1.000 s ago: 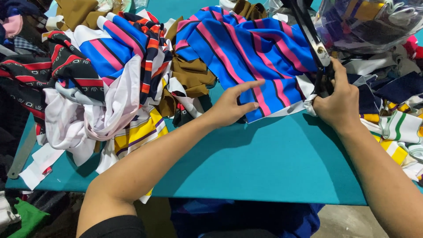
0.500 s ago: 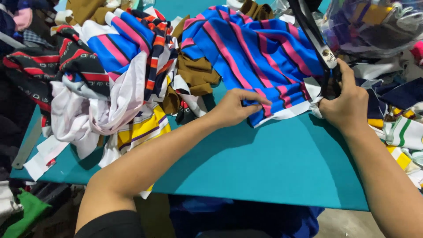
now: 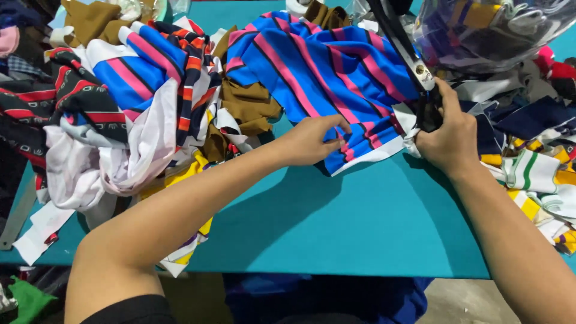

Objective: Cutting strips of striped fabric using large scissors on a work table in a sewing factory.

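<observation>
Striped fabric [image 3: 324, 72]: left hand [image 3: 312, 139] pinches its hem; right hand [image 3: 450, 141] grips edge beside black tool [image 3: 414, 66]. Best kept taut and flat on teal table [image 3: 360, 222].

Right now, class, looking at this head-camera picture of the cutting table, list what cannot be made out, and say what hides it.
1. The blades of the black scissors: covered by the right hand and the blue, pink-striped fabric.
2. Contents of the clear plastic bag: blurred by glare, cut by the top edge.
3. The left hand fingertips: tucked into the fabric's fold.
4. The teal table far end: buried under scraps.
</observation>
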